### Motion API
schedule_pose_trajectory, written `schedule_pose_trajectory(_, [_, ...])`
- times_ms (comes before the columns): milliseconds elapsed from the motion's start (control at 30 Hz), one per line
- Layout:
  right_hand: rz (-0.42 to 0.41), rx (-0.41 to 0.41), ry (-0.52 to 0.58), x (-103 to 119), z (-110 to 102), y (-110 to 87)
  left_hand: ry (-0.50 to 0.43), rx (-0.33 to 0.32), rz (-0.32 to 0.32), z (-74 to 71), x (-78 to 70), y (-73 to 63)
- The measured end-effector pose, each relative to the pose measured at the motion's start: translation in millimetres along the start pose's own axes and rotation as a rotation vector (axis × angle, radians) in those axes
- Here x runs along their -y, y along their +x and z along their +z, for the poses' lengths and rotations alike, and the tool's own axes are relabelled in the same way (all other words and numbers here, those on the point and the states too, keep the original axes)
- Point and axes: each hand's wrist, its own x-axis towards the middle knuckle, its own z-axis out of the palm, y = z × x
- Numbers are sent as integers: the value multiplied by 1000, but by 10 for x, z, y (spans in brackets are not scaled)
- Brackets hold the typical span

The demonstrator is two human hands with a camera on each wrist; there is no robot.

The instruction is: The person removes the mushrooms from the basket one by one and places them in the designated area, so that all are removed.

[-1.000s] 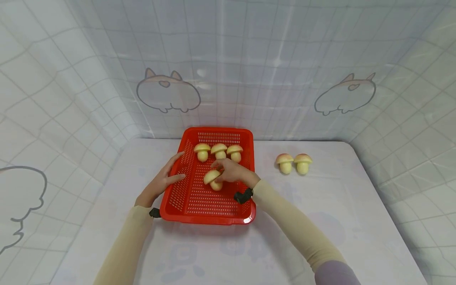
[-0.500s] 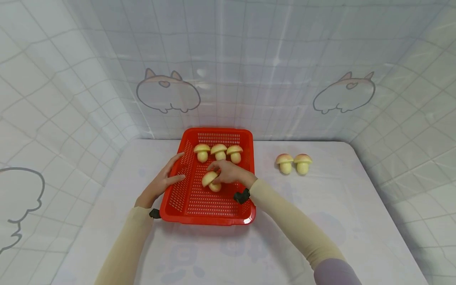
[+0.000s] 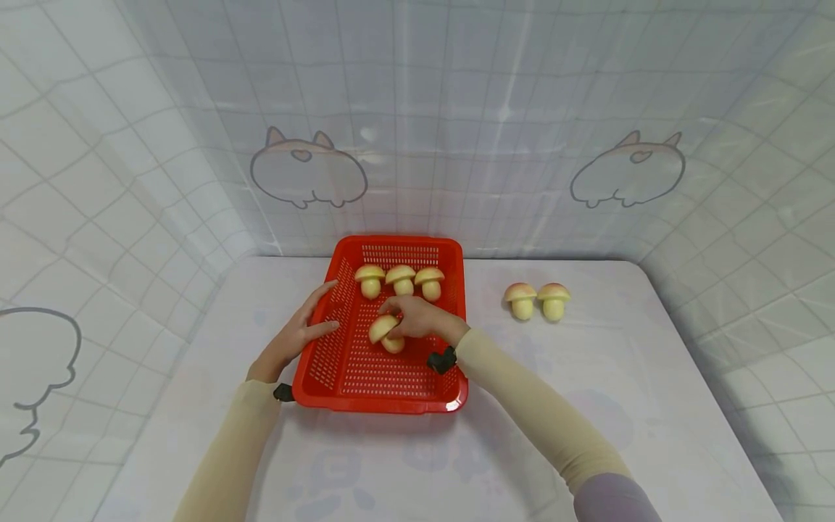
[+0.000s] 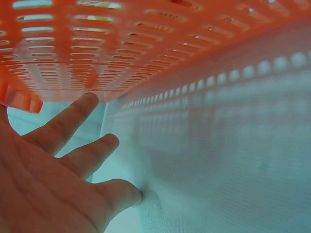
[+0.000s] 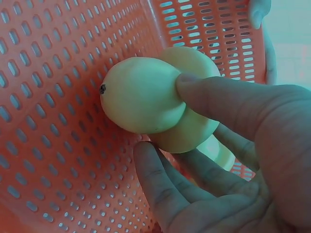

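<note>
A red slotted plastic basket (image 3: 381, 402) stands on the table. In its back part lie three toy mushrooms (image 3: 370, 282) side by side, cream with yellowish to pinkish caps. My right hand (image 3: 417, 319) pinches another mushroom (image 3: 386, 332) between thumb and fingers inside the basket; the right wrist view shows this mushroom (image 5: 141, 97) stem outward, low against the slotted floor. My left hand (image 3: 296, 333) rests at the basket's left rim, thumb and one finger over the edge. Seen from the left wrist, straight, spread fingers (image 4: 68, 121) lie outside, below the basket wall.
Two more mushrooms (image 3: 538, 301) with pinkish caps lie side by side on the white table (image 3: 626, 348), right of the basket. Tiled-pattern sheeting (image 3: 457, 145) closes off the back and both sides.
My right hand has shifted slightly left within the basket, bringing the pinched mushroom with it. My left hand and the other mushrooms have stayed put.
</note>
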Motion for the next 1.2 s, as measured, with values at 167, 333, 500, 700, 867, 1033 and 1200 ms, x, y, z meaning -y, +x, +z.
schedule_pose_trajectory(167, [8, -6, 26, -12, -3, -9, -1, -2, -3, 1, -5, -1])
schedule_pose_trajectory(333, [14, -6, 41, -22, -10, 3, -1, -5, -4, 1, -14, 2])
schedule_pose_trajectory(500, [7, -12, 41, -22, -25, 8, 7, -3, -11, -15, -20, 13])
schedule_pose_trajectory(700, [11, -21, 65, -26, -56, -18, 12, 7, -1, -30, -6, 25])
schedule_pose_trajectory(867, [-7, -52, 65, -35, -96, -51, 9, 8, -8, -26, -21, 21])
schedule_pose_trajectory(1033, [-12, -75, 85, -46, -152, -79, 30, 0, -18, -23, -40, 11])
schedule_pose_trajectory(1200, [2, -98, 94, -51, -235, -105, 55, -13, -44, -25, -56, 7])
